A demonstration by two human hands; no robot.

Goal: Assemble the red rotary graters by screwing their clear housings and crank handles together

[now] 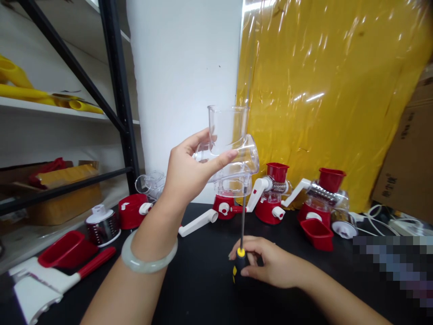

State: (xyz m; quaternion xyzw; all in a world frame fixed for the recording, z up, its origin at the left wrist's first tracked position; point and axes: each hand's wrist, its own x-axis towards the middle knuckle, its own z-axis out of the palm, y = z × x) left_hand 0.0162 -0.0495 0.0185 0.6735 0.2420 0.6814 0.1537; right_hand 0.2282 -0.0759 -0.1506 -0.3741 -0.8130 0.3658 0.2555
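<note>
My left hand [199, 164], with a pale bangle on its wrist, grips a clear plastic grater housing [230, 135] and holds it up above the table. The housing has an upright feed tube and a sideways barrel. Below it, my right hand [267, 262] is closed around the black and yellow handle of a screwdriver [241, 262]. The screwdriver stands nearly upright, its shaft pointing up and its tip at the underside of the housing. Whether the tip touches a screw is too small to tell. Behind the housing stands a red base [223, 207].
Two assembled rotary graters [270, 212] [314, 210] stand at the back right, near a red hopper [318, 234]. At left lie a drum grater [102, 225], a red base [130, 212], a red hopper [67, 249] and a white part [37, 284]. A white crank [199, 222] lies mid-table.
</note>
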